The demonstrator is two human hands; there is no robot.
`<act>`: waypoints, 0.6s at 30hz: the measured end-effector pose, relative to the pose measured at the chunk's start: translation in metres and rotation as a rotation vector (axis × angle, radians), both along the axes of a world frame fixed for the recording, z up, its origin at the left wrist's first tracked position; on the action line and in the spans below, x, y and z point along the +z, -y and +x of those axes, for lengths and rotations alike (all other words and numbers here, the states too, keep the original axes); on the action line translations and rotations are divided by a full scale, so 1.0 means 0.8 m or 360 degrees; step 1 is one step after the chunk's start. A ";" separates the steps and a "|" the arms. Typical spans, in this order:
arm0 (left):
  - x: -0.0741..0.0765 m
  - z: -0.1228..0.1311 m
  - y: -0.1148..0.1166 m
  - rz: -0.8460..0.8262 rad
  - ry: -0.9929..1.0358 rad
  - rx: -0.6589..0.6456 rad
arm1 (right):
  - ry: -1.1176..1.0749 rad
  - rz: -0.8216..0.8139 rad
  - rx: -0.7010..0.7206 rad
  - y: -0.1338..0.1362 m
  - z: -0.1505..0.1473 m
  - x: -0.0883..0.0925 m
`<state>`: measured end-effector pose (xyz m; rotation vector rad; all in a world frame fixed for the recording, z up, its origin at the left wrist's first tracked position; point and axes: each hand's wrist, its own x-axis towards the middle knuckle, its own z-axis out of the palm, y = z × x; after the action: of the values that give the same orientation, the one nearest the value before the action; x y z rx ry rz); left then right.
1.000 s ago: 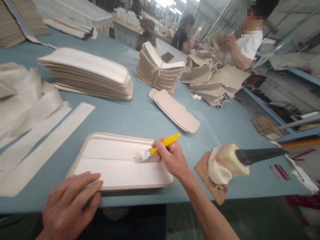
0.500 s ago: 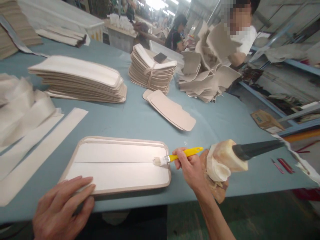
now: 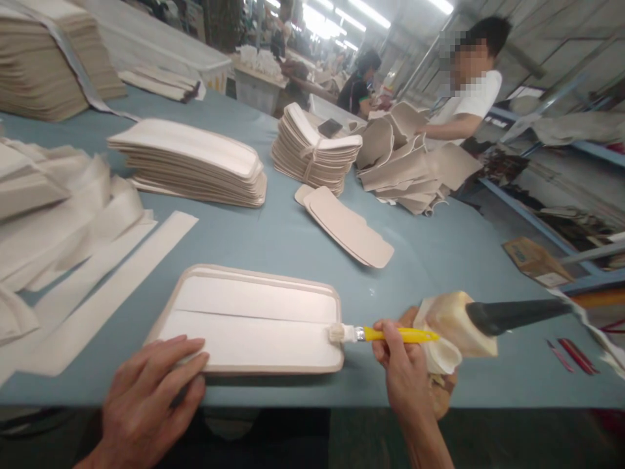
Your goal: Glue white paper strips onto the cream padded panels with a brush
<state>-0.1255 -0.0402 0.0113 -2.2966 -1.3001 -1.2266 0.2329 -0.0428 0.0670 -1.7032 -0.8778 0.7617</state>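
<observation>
A flat panel point(image 3: 254, 345) with rounded corners lies at the front of the table, white inside a beige rim, with a thin dark line running along its length. My left hand point(image 3: 159, 391) rests on its near left edge, fingers stretched out over it. In my right hand point(image 3: 403, 365) is a paintbrush point(image 3: 374, 334) with a yellow handle, gripped between thumb and fingers. Its whitish bristles touch the panel near the right end. Just beyond my right hand, a glue-crusted container point(image 3: 446, 312) with a dark conical spout lies on its side.
Stacked panels point(image 3: 190, 156), a tied bundle point(image 3: 317, 150) and loose beige pieces point(image 3: 346, 225) occupy the table's far half. White strips point(image 3: 122, 293) lie left. Red pens point(image 3: 576, 355) sit at right. Across the table a person point(image 3: 469, 98) reaches into a heap of beige sheets point(image 3: 415, 156).
The brush in my right hand has moved right, to the panel's right end. My left hand stays on the panel's edge. The view has shifted; the person opposite has lowered a sheet.
</observation>
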 end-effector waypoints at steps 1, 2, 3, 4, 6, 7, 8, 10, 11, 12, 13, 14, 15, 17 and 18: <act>0.002 0.001 0.000 0.0005 0.0004 -0.0011 | 0.0014 -0.0015 -0.0012 0.002 -0.003 0.001; 0.005 0.002 0.000 0.0005 0.0011 -0.0016 | 0.0047 -0.0027 -0.0021 0.004 -0.007 0.003; 0.007 0.003 0.000 0.0001 0.0025 -0.0017 | 0.0093 -0.0025 -0.0026 0.004 -0.012 0.006; 0.009 0.004 0.000 -0.0005 0.0037 -0.0017 | 0.0136 -0.0011 -0.0029 0.003 -0.019 0.010; 0.010 0.004 0.001 -0.0011 0.0055 -0.0013 | 0.0170 0.0024 0.0023 -0.004 -0.038 0.019; 0.010 0.005 0.002 -0.0013 0.0064 -0.0009 | 0.0166 0.0036 0.0088 -0.009 -0.051 0.024; 0.009 0.005 0.003 -0.0021 0.0071 -0.0001 | 0.0156 0.0035 0.0181 -0.016 -0.064 0.027; 0.007 0.005 0.005 -0.0040 0.0098 0.0013 | 0.0192 0.0041 0.0332 -0.030 -0.090 0.033; 0.006 0.006 0.006 -0.0053 0.0123 0.0016 | 0.0232 0.0047 0.0372 -0.036 -0.101 0.034; 0.005 0.006 0.007 -0.0066 0.0148 0.0015 | 0.0278 0.0061 0.0387 -0.042 -0.111 0.036; 0.005 0.006 0.008 -0.0074 0.0170 0.0013 | 0.0316 0.0078 0.0391 -0.047 -0.120 0.038; 0.005 0.007 0.008 -0.0078 0.0190 0.0013 | 0.0338 0.0101 0.0394 -0.050 -0.128 0.039; 0.005 0.007 0.008 -0.0080 0.0203 0.0015 | 0.0339 0.0124 0.0408 -0.053 -0.136 0.040; 0.005 0.007 0.009 -0.0080 0.0212 0.0028 | 0.0307 0.0157 0.0481 -0.057 -0.152 0.041; 0.004 0.007 0.009 -0.0084 0.0217 0.0031 | 0.0283 0.0157 0.0526 -0.059 -0.160 0.041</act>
<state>-0.1195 -0.0471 0.0148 -2.2649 -1.4130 -1.3800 0.1052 0.0044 0.0995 -1.5744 -1.3216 0.7768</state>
